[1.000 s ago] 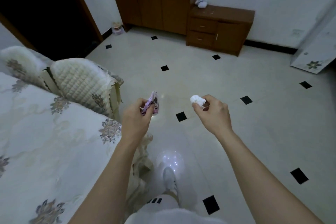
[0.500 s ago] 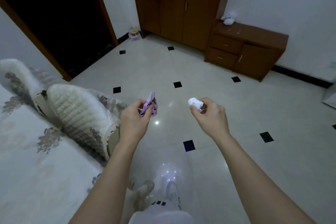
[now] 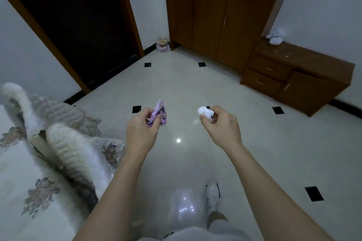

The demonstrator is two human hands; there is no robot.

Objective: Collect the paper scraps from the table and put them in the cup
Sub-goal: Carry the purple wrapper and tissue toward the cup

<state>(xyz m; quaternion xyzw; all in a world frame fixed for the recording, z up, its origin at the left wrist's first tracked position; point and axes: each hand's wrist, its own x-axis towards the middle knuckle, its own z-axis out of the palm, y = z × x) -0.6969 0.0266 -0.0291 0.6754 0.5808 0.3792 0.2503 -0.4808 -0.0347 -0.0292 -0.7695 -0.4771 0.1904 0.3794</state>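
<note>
My left hand (image 3: 141,130) is closed around a crumpled purple and white patterned scrap (image 3: 161,112) that sticks up above my fingers. My right hand (image 3: 221,126) pinches a crumpled white paper ball (image 3: 204,112) between thumb and fingertips. Both hands are held out in front of me over the tiled floor, about a hand's width apart. No cup and no table surface can be seen in this view.
A bed with a floral cover (image 3: 29,182) and quilted pillows (image 3: 70,152) fills the left. A dark doorway (image 3: 78,25) is ahead left, a brown wardrobe (image 3: 215,15) ahead, a low wooden cabinet (image 3: 297,76) at right. My foot (image 3: 212,195) is on the glossy floor.
The view has swung left and tilted up as I walk: the doorway and wardrobe now fill more of the frame. Both hands keep the same grips on their scraps.
</note>
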